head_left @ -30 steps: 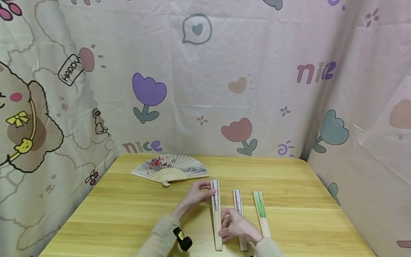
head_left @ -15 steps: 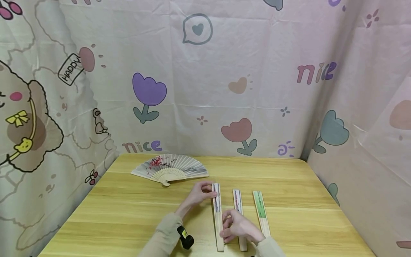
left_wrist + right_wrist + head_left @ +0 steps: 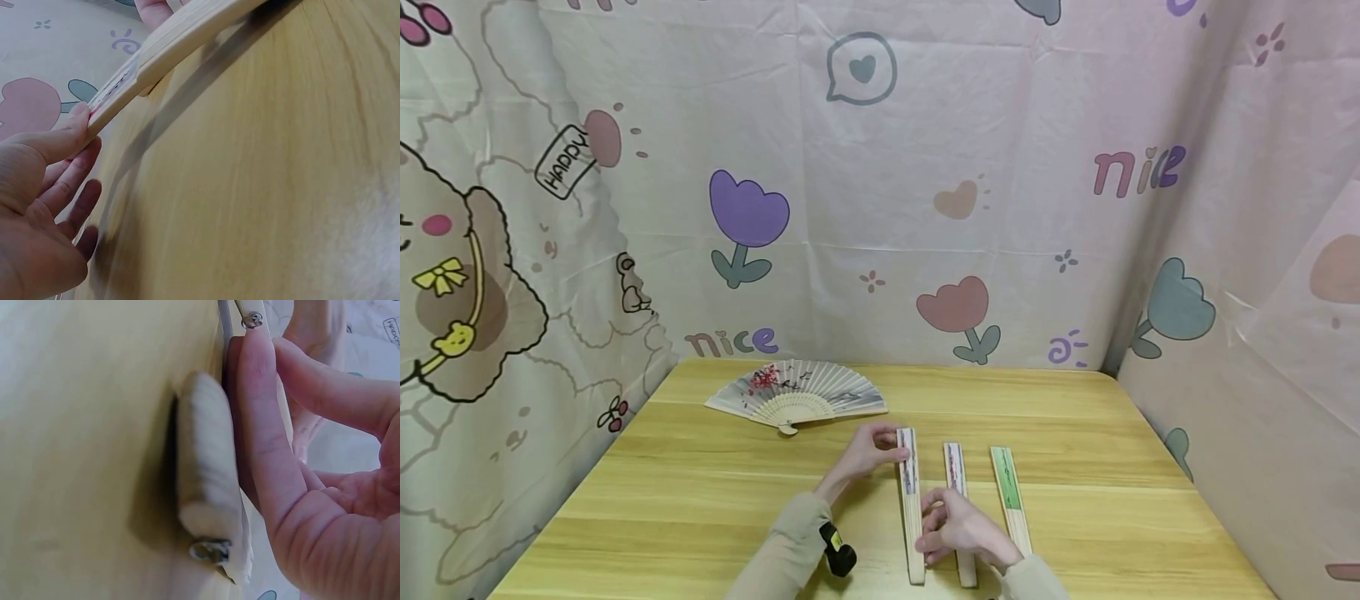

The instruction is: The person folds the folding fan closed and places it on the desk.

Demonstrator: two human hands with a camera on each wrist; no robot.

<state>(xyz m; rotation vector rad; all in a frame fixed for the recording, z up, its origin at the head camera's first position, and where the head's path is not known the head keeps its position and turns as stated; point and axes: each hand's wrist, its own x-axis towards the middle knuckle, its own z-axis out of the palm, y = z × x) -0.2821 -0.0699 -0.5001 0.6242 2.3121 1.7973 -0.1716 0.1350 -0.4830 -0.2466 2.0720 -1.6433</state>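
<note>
A folded hand fan [image 3: 909,500] with pale wooden ribs and a printed band stands lengthwise between the two hands. Its far end is pinched by the left hand [image 3: 868,450], thumb on the near face; in the left wrist view that hand [image 3: 47,187] has its lower fingers loosely bent, and a shadow lies under the raised fan [image 3: 181,50]. Near the rivet end, the right hand [image 3: 955,525] pinches the fan between thumb and fingers [image 3: 259,394]. Just beneath that hand lies a second folded fan [image 3: 954,467] with a red-flecked band, partly covered.
A green-banded folded fan [image 3: 1008,483] lies further right on the wooden table [image 3: 1097,517]. An opened fan with red blossoms [image 3: 805,392] spreads at the back left. Patterned cloth [image 3: 880,167] hangs behind and at both sides. A black camera [image 3: 838,554] sits on the left wrist.
Both hands have shifted slightly to the right with the held fan, its far end a little lower in the view than before. The other fans stay where they were.
</note>
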